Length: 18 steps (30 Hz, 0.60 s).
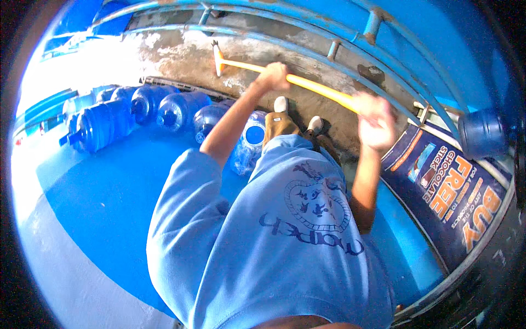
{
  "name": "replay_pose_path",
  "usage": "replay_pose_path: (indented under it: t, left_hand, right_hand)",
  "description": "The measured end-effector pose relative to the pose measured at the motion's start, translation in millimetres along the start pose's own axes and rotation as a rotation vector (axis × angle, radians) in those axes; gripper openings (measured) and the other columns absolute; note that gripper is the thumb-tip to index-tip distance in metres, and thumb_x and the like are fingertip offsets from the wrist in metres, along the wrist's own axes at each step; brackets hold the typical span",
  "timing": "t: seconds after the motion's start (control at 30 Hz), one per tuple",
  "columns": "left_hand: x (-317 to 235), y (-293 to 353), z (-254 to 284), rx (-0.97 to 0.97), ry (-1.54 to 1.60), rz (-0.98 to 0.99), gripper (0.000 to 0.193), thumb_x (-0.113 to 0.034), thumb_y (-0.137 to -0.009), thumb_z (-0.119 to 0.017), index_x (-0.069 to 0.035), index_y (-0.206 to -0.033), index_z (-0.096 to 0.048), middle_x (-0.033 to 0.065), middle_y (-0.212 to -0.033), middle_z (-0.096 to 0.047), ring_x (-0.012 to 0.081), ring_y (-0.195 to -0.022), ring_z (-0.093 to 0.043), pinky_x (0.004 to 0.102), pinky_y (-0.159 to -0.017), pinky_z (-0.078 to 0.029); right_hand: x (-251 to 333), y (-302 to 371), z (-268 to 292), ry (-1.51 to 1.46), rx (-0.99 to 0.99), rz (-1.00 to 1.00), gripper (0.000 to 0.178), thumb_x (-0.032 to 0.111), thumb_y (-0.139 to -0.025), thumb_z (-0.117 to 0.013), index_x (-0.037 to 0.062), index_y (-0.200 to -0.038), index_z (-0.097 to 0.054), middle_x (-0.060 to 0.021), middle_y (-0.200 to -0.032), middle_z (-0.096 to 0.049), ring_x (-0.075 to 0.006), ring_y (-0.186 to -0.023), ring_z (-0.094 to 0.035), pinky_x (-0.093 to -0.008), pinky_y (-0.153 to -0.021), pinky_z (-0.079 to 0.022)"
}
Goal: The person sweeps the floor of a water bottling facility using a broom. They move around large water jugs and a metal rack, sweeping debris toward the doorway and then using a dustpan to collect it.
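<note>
Left hand (274,77) wrapped tight around the yellow handle (323,90), mid-length. My right hand (377,123) is curled around its near end, motion-blurred.

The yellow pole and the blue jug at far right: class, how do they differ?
The pole is yellow; the jug is blue.
The pole is long and thin; the jug is short and broad.
The left hand and the blurred right hand hold the pole; neither touches the jug.
</note>
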<state>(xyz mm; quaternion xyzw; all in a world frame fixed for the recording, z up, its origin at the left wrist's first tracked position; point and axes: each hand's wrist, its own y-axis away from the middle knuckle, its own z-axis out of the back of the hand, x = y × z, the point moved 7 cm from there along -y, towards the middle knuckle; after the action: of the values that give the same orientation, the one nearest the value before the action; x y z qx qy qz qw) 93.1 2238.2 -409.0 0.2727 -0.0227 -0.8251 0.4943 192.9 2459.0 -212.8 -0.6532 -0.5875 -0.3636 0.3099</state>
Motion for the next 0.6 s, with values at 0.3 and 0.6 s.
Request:
replay_pose_path:
  t: [0.3,0.6]
  left_hand:
    - [-289.7,30.5,23.1,0.026,0.404,-0.718,0.025,-0.029,-0.063,-0.062,-0.005,-0.065,-0.065,0.0197,-0.061,-0.062,0.0401,-0.062,-0.063,0.0486,-0.066,-0.053]
    - [-419.1,48.9,-181.8,0.890,0.204,-1.130,0.020,-0.022,-0.067,-0.060,-0.008,-0.078,-0.069,0.0163,-0.082,-0.068,0.0323,-0.073,-0.066,0.0472,-0.066,-0.053]
  right_hand:
    - [250.8,119.2,9.8,0.286,0.025,0.328,0.041,0.032,-0.100,-0.027,0.0135,-0.066,-0.038,-0.0011,-0.055,-0.035,-0.0131,-0.050,-0.029,-0.0355,-0.061,-0.027]
    - [218.5,265.3,9.8,1.465,-0.518,-0.395,0.037,0.025,-0.095,-0.048,0.0012,-0.121,-0.059,-0.0157,-0.107,-0.066,-0.0266,-0.096,-0.063,-0.0414,-0.086,-0.049]
